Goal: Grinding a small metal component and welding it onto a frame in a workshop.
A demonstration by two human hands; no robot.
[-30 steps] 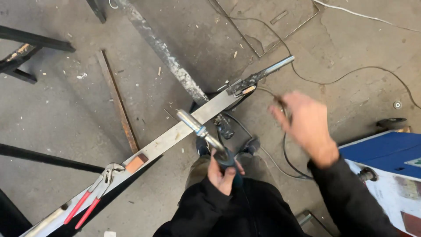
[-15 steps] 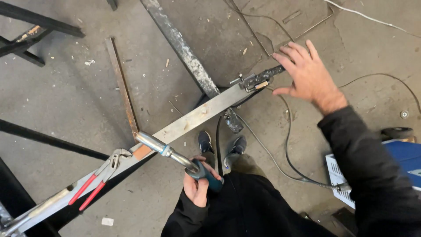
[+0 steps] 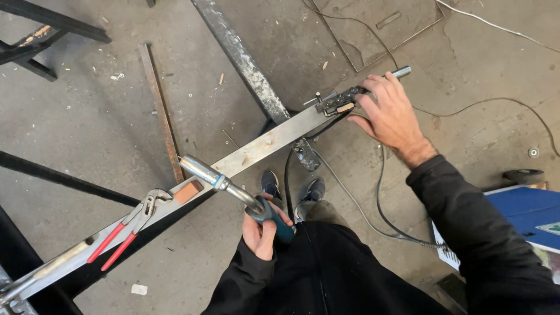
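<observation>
Right hand (image 3: 392,114) now grips clamp (image 3: 344,96), partly hiding it.

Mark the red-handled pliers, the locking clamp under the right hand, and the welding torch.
red-handled pliers (image 3: 125,233), head view, on the red handles.
locking clamp (image 3: 338,102), head view, on its dark body left of the fingers.
welding torch (image 3: 204,170), head view, on the metal nozzle.

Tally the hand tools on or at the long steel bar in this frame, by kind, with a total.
Welding torch, held in the left hand: 1
Locking clamp, gripped by the right hand at the bar's far end: 1
Red-handled pliers lying on the bar: 1
Total: 3 tools on one steel bar
</observation>
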